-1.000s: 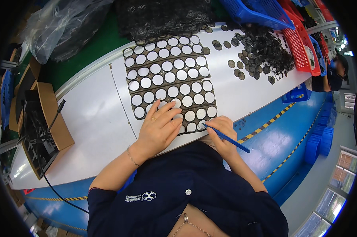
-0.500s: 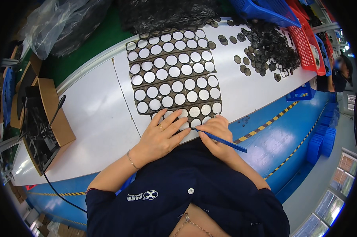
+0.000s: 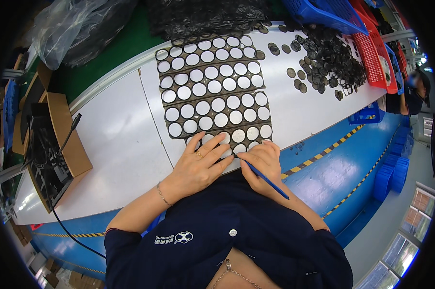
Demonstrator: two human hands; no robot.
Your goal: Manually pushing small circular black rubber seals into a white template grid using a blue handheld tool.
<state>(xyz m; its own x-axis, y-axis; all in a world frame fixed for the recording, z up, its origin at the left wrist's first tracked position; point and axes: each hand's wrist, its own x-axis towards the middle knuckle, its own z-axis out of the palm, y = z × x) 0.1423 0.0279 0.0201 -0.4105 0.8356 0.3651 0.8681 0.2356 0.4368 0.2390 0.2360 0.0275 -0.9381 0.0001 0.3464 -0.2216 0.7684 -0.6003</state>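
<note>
Dark strips (image 3: 208, 64) with rows of round, white-looking circles lie side by side on the white table. Whether the circles are holes or discs I cannot tell. My left hand (image 3: 193, 166) rests on the nearest strip (image 3: 231, 128), fingers spread and flat, covering some circles. My right hand (image 3: 263, 166) grips a slim blue pen-like tool (image 3: 270, 184). Its front end reaches the strip's near edge, close to my left fingertips; its back end slants toward my right forearm. The exact kind of tool is not clear.
Loose dark discs (image 3: 318, 72) and a tangled black heap spread over the table's right side. Beyond stand a blue basket (image 3: 323, 17) and red basket (image 3: 374, 62). Black wrapped material (image 3: 203, 19) lies at the back. An open cardboard box (image 3: 68, 139) holds black cables at left.
The blue tool has turned steeper, its back end swinging down and left toward my forearm. My right hand has turned slightly with it; my left hand stays in nearly the same place.
</note>
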